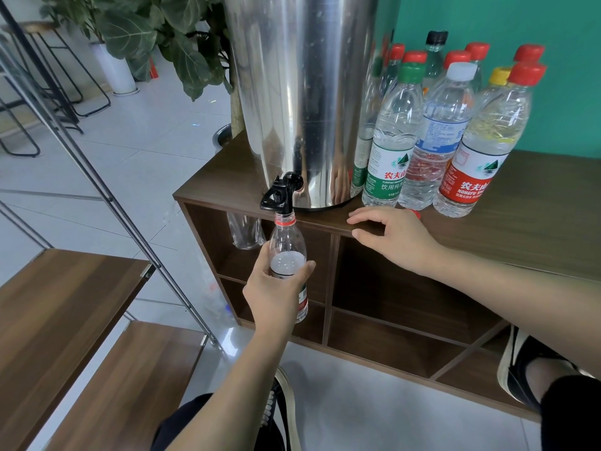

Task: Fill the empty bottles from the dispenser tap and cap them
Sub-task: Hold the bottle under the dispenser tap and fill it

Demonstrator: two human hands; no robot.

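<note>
A steel dispenser stands on the brown cabinet top, its black tap jutting over the front edge. My left hand grips an uncapped clear bottle with a red neck ring, its mouth right under the tap; water fills it to about the shoulder. My right hand rests on the cabinet's front edge with relaxed fingers and holds nothing. A red cap peeks out just behind that hand. Several capped bottles stand to the right of the dispenser.
Open cabinet cubbies lie below the top; a clear bag or bottle sits in the left one. A metal-framed wooden shelf unit stands at left. A potted plant is behind the dispenser. My shoes are near the cabinet base.
</note>
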